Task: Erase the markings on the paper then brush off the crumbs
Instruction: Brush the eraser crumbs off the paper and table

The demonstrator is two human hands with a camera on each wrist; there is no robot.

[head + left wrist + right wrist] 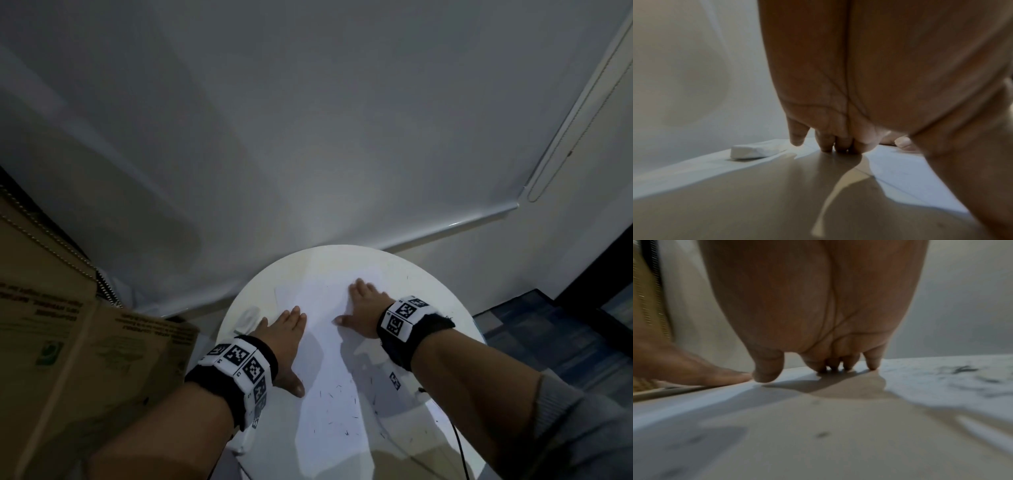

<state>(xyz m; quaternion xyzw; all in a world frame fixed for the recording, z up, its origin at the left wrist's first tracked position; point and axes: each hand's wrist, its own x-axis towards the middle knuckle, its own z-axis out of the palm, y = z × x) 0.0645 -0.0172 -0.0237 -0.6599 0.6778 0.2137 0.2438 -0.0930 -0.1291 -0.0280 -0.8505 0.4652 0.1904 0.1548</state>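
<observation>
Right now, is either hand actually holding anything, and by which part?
Nothing is held. The left hand and right hand lie flat with fingers on the paper; the eraser lies untouched beside it.

Dim room, 1 bright patch, soft wrist views.

Head view: light falls from above onto the round table [346, 263], which glares white; walls stay grey, edges bow outward. Both hands cast shadows toward the camera. The 2 wrist views are blurred, the palms close and unfocused, dark shadow pooling beneath the fingertips.

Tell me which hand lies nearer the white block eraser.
The left hand: its little finger is just beside the white block eraser, while the right hand rests across the white paper sheet.
</observation>
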